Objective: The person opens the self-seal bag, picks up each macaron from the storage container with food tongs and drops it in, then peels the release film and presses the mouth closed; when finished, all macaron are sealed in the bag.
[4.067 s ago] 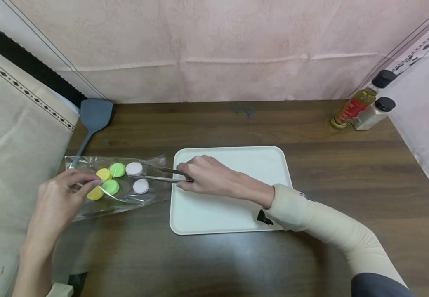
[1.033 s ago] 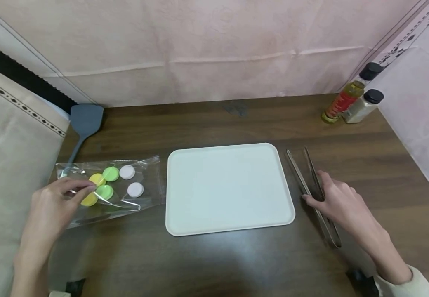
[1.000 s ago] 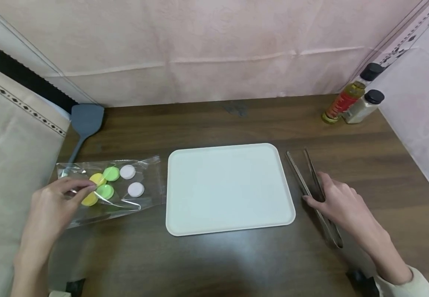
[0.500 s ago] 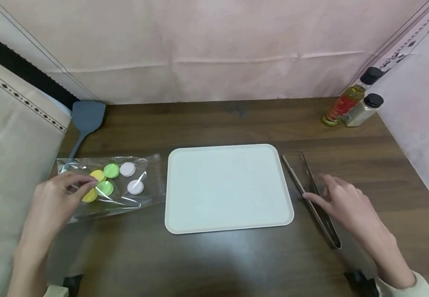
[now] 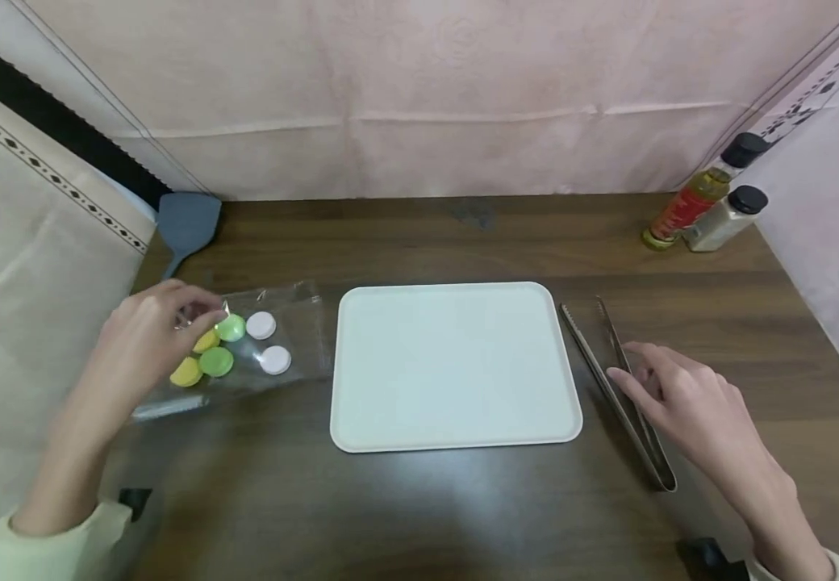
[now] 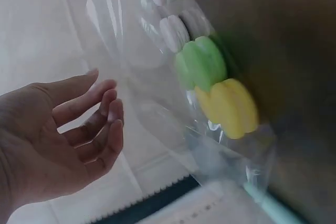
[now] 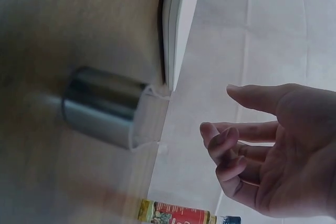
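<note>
A clear plastic bag [image 5: 306, 319] lies left of the white tray [image 5: 456, 367], holding yellow macarons [image 5: 186, 372], green macarons [image 5: 216, 361] and white macarons [image 5: 260, 325]. My left hand [image 5: 145, 343] hovers over the bag's left part. In the left wrist view its fingers are loosely bent, with nothing between them, apart from the bag [image 6: 157, 93]. Metal tongs [image 5: 589, 353] lie right of the tray, tips pointing away from me. Just beside them is my right hand [image 5: 703, 407], which the right wrist view shows relaxed, holding nothing, clear of the tongs [image 7: 105, 106].
A grey-blue spatula [image 5: 189, 222] lies at the back left, its handle running toward the bag. An oil bottle [image 5: 686, 206] with a red label and a black-capped jar [image 5: 726, 219] stand at the back right. Cloth [image 5: 419, 153] hangs behind the table.
My right hand brought the tongs from the bag to the tray's right side and let go. My left hand let go of the bag and rose away from me; the bag's near-left edge shifted.
</note>
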